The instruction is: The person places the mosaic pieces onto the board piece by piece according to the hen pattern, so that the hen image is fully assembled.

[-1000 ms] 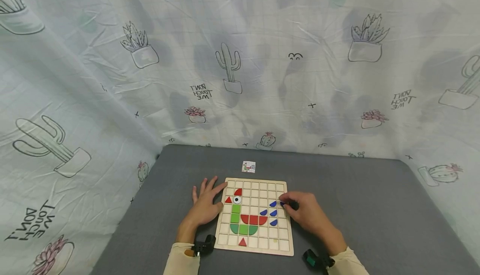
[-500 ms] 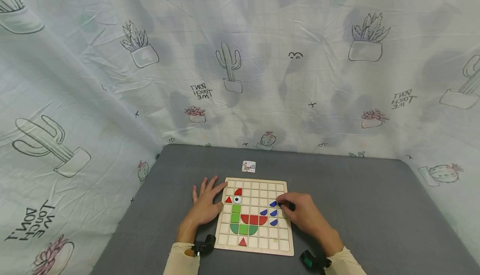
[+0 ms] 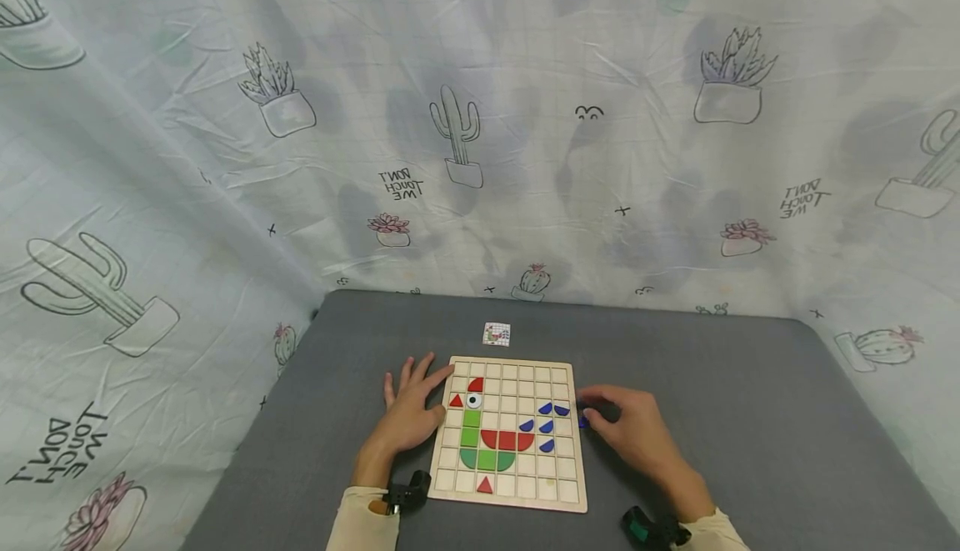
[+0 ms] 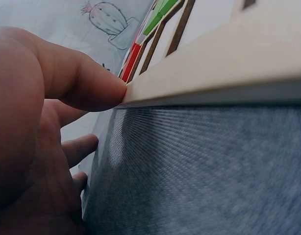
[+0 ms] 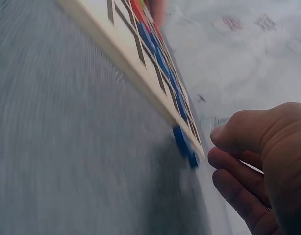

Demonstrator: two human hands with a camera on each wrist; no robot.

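A wooden grid board (image 3: 510,505) lies on the grey table, bearing red, green and blue pieces and an eye piece (image 3: 474,400). My left hand (image 3: 405,422) rests at its left edge with fingers spread; in the left wrist view the thumb (image 4: 91,88) touches the rim. Past the right edge is my right hand (image 3: 630,426), its fingers loosely bent and holding nothing. Blue pieces (image 5: 182,142) lie on the table against the board's right side, close to that hand; in the head view they are partly hidden by it. Several blue pieces (image 3: 546,427) sit in the right-hand cells.
A small pattern card (image 3: 497,334) lies behind the board. Grey table surface (image 3: 720,401) stretches to both sides. A white curtain (image 3: 540,159) printed with cacti hangs behind the table and along its sides.
My right hand has set a blue piece in a cell near the board's right edge, let it go and moved right, off the board. The left hand has stayed put.
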